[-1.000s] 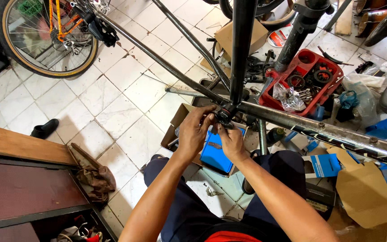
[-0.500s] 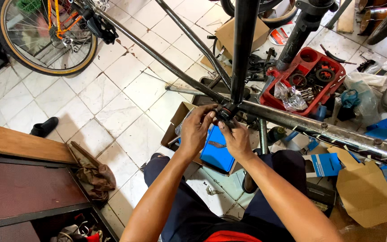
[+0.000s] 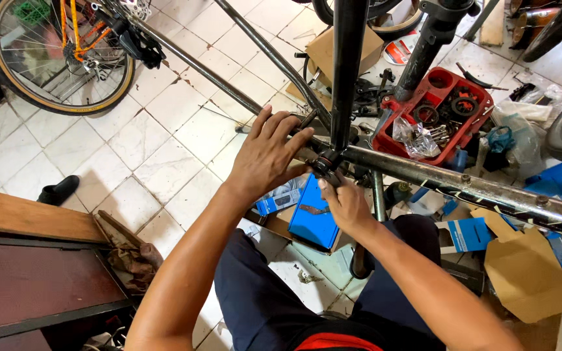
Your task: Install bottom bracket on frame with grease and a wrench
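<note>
While your left hand (image 3: 268, 156) lies flat and open-fingered over the bicycle frame (image 3: 463, 185) where its tubes meet, your right hand (image 3: 345, 207) pinches the black bottom bracket (image 3: 326, 162) at that junction; it looks partly seated, not yet tightened, with the blue box (image 3: 313, 218) just below

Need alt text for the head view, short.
Both hands work at the junction of a dark bike frame: left hand spread over the tubes, right hand fingering a black part there. Below lie a blue box and white floor tiles.
</note>
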